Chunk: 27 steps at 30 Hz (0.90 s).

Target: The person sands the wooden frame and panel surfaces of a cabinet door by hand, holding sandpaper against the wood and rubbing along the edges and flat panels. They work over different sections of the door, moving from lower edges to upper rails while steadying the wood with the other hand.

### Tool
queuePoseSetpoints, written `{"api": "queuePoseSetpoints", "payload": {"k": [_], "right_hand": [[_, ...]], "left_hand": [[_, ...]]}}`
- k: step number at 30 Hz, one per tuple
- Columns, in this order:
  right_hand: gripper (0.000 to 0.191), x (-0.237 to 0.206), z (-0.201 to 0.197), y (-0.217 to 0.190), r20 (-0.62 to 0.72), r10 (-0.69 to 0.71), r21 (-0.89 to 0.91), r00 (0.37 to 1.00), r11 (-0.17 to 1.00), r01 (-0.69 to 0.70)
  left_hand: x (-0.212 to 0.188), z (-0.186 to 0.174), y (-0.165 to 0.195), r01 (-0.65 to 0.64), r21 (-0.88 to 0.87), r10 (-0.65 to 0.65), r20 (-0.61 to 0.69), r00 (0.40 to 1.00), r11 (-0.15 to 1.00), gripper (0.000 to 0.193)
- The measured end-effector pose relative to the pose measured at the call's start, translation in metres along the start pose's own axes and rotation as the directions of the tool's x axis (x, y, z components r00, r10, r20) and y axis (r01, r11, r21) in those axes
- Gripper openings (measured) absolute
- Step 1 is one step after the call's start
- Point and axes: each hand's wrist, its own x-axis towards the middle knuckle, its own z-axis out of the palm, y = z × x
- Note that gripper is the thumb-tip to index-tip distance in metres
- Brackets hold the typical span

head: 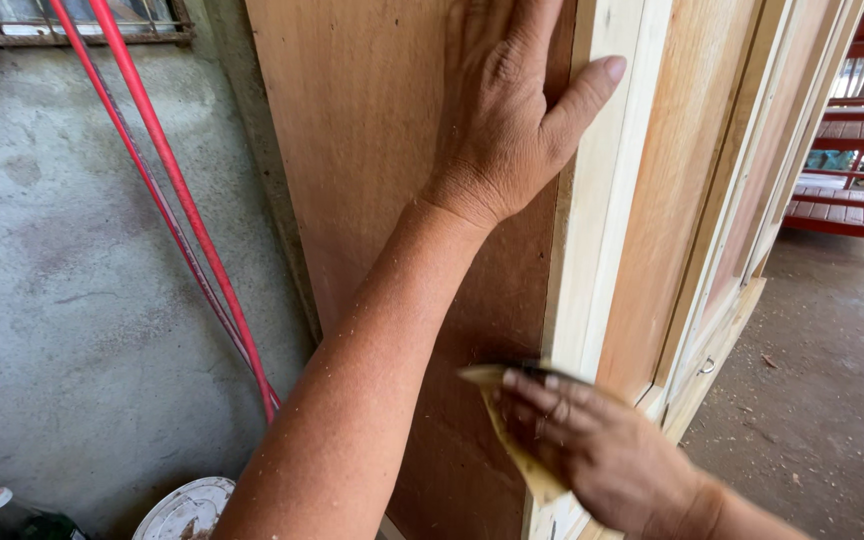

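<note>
Two hands work on a tall wooden panel [372, 150] that stands upright through the middle of the frame. The left hand [507, 110], at the top centre, lies flat on the brown face of the panel, fingers [487, 30] spread and straight, gripping nothing; its thumb [587, 95] reaches right onto the pale edge strip [597, 230] that runs down the panel's side. The left forearm crosses from the lower centre up to that hand and is flecked with dust. The right hand [602, 460], at the lower right of centre, presses a folded yellow sheet of sandpaper [517, 440] against the same pale strip; its fingers [542, 400] are nearly straight and laid over the sheet, holding it to the wood rather than closing round it. To the right of the strip, more framed panels [712, 200] lean in a row behind one another. Left of the panel is a grey concrete wall [62, 260], with two red rods [167, 180] running slantwise down it from the upper left. At the lower left sit a white bucket lid [187, 510] and a bottle [12, 515] with a white cap. In the upper right stands red slatted furniture [857, 170] on a dusty floor [822, 380].
</note>
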Motion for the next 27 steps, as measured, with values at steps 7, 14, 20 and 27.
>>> {"api": "queuePoseSetpoints", "payload": {"k": [7, 14, 20, 27], "right_hand": [[0.048, 0.017, -0.036, 0.042, -0.138, -0.036, -0.308, 0.990, 0.951, -0.008], [0.050, -0.027, 0.029, -0.017, 0.298, -0.279, -0.200, 0.913, 0.917, 0.345], [0.044, 0.009, -0.036, 0.042, -0.041, -0.095, -0.290, 0.995, 0.954, 0.079], [0.052, -0.011, 0.016, -0.006, 0.239, -0.043, -0.393, 0.970, 0.909, 0.137]], "left_hand": [[0.005, -0.006, 0.002, -0.031, 0.320, 0.046, -0.041, 0.998, 0.947, 0.066], [0.001, 0.004, 0.001, -0.107, 0.320, 0.148, -0.107, 0.983, 0.941, 0.062], [0.001, 0.003, 0.005, -0.071, 0.324, 0.109, -0.099, 0.989, 0.944, 0.060], [0.002, 0.000, 0.011, -0.155, 0.247, 0.193, -0.140, 0.971, 0.957, 0.054]]}}
